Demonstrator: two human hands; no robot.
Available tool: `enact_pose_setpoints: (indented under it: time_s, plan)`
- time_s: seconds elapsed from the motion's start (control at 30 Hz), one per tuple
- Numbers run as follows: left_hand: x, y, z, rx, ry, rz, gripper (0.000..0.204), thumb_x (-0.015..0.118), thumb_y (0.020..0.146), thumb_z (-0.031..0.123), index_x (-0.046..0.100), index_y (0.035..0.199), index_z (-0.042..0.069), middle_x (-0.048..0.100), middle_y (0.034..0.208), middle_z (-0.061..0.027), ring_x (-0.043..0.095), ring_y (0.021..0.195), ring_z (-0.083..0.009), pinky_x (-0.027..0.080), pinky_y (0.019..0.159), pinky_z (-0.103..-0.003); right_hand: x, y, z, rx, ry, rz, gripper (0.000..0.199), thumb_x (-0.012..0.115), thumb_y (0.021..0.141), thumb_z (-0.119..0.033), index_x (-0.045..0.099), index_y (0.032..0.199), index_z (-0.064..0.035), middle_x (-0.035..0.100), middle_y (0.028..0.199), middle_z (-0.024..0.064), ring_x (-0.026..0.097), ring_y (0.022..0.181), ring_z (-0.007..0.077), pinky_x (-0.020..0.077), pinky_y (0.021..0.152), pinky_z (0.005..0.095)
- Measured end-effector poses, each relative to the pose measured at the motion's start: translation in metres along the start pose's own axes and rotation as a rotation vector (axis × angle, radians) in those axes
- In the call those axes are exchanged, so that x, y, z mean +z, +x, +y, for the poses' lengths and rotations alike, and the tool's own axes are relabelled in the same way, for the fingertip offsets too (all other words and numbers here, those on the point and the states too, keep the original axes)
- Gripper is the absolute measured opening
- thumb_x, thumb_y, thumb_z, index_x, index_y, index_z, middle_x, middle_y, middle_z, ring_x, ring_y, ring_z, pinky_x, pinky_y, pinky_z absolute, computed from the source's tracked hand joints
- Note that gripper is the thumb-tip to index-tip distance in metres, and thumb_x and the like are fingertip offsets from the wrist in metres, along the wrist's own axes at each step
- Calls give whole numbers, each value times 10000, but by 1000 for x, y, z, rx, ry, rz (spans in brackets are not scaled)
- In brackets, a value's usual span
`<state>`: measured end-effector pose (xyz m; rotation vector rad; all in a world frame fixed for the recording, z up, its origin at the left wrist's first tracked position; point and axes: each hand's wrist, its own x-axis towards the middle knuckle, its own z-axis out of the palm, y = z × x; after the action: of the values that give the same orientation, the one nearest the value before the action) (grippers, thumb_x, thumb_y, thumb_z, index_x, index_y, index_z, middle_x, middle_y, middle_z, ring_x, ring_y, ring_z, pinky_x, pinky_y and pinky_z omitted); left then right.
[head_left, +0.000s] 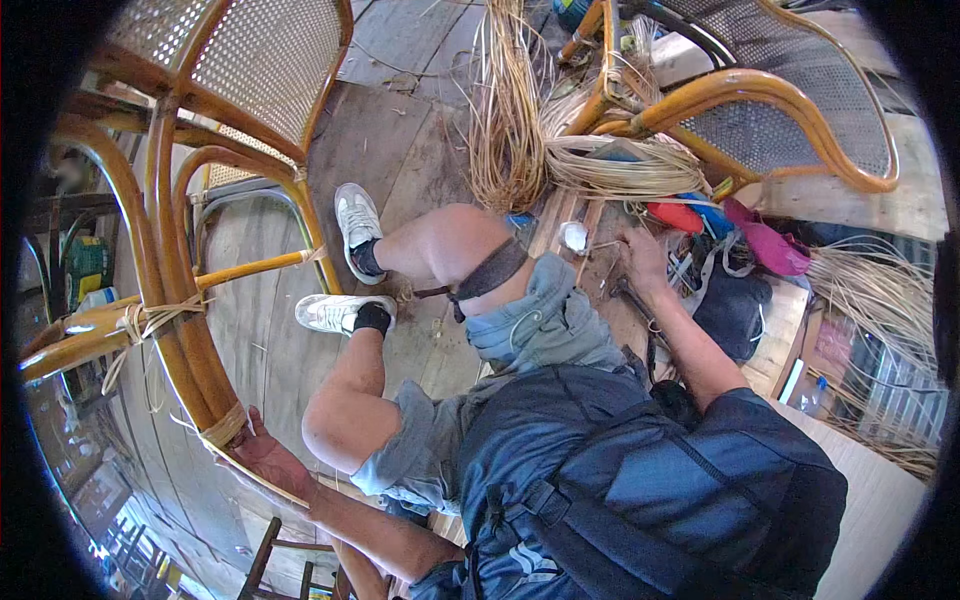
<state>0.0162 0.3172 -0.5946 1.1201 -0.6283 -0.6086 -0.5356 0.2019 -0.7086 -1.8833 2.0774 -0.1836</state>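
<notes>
At the lower left, my left hand (268, 456) is closed round the bottom end of a rattan chair's (185, 345) curved brown frame. My fingers lie beside a pale cane binding (222, 428) wrapped round that end. Over on the right, my right hand (643, 262) pinches a thin pale stick (603, 245) at a wooden bench. The stick's tip is close to a small white lump or cup (574, 237); whether they touch I cannot tell. Loose cane ends hang from another wrapped joint (160, 318) higher on the chair frame.
Bundles of cane strips (508, 110) and a coil of cane (625, 168) lie ahead. A second rattan chair (770, 100) stands at the far right. Red and pink cloth items (765, 240) and a dark bag (728, 310) crowd the bench. A dark wooden stool (265, 555) is at the lower left.
</notes>
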Motion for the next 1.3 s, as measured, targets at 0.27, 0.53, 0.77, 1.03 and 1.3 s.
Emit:
enact_pose_setpoints:
  time_s: [0.27, 0.53, 0.77, 1.03, 1.3]
  plan:
    - [-3, 3, -5, 24, 32, 68, 506, 505, 872, 394, 417, 1281, 109, 443, 1289, -96, 440, 1161, -240, 388, 951, -466, 15, 0, 17, 13, -23, 71, 202, 555, 779, -150, 613, 951, -61, 585, 888, 163, 554, 870, 343, 443, 777, 415]
    - [0, 6, -5, -14, 26, 114, 564, 518, 863, 423, 376, 1312, 114, 410, 1309, -112, 413, 1175, -248, 381, 942, -470, 34, 6, 45, 641, 328, -142, 206, 619, 768, -188, 602, 661, -13, 611, 591, 101, 559, 449, 213, 441, 437, 335]
    - [6, 4, -7, 28, 70, 133, 567, 537, 854, 421, 388, 1305, 111, 393, 1310, -104, 391, 1181, -259, 391, 931, -454, 36, 5, 41, 651, 431, -51, 261, 621, 732, -239, 643, 632, 1, 627, 602, 132, 599, 493, 237, 479, 523, 352]
    - [10, 1, -1, 63, 60, 65, 552, 532, 855, 439, 424, 1276, 99, 434, 1278, -105, 416, 1158, -255, 420, 904, -433, 31, 11, 46, 799, 489, -68, 210, 571, 699, -180, 605, 618, 11, 609, 604, 132, 575, 487, 225, 454, 498, 337]
    - [9, 4, 0, 13, 3, 132, 499, 525, 870, 404, 442, 1253, 95, 491, 1218, -98, 492, 1075, -230, 417, 907, -446, -17, 9, 12, 484, 831, -55, 58, 550, 795, -79, 554, 836, -38, 568, 618, 37, 539, 479, 103, 391, 386, 226]
